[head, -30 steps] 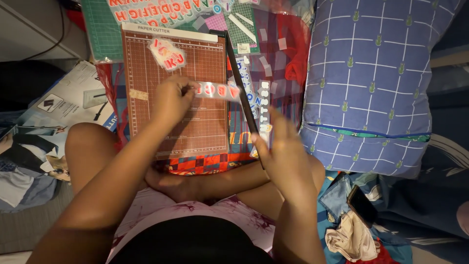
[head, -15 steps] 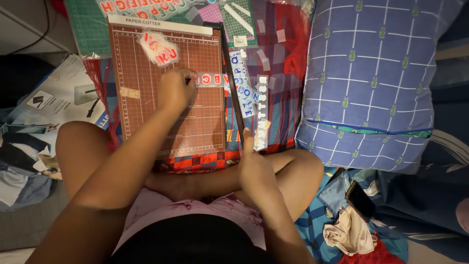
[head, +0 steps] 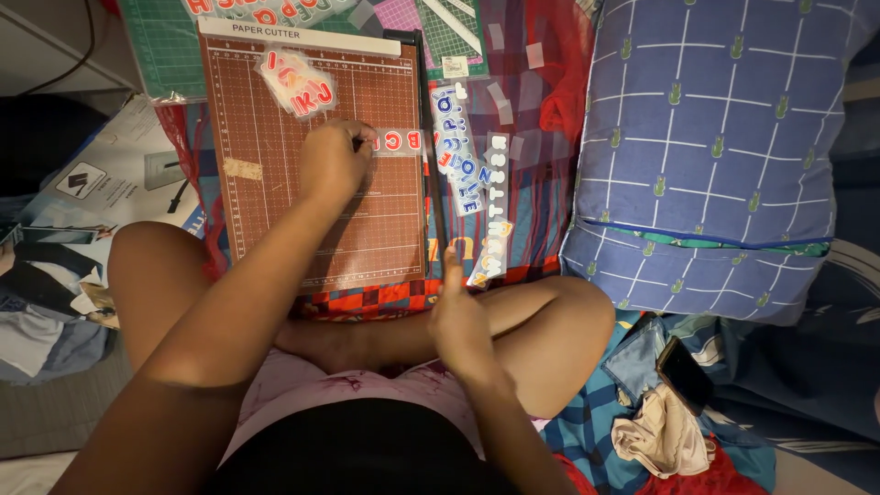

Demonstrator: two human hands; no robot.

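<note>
Head view, looking down: the left hand (head: 332, 163) presses a clear strip of red letter stickers (head: 401, 140) flat on the brown paper cutter (head: 312, 211), fingers curled closed on the strip's left end. The strip lies across the gridded bed with its right end touching the black blade arm (head: 431, 156) that runs along the cutter's right edge. The right hand (head: 458, 316) is closed on the near end of that arm, thumb up along it; the arm looks lowered to the bed, though from this angle I cannot tell whether it is fully down.

The strip is thin, glossy film: very light, floppy, and likely slippery against the smooth bed, so it probably needs flat downward pressure close to the cutting edge rather than a pinch, with fingertips kept left of the blade. The arm is stiff and hinged at the far end, best held at its near end where the right hand has it.

A loose cluster of cut red letters (head: 295, 82) lies on the far part of the bed. Just right of the cutter, two more letter strips (head: 477, 183) rest on a patterned red and blue cloth (head: 532, 165). A blue checked pillow (head: 715, 156) lies well to the right, and a dark phone (head: 686, 374) lies near the person's right knee.
</note>
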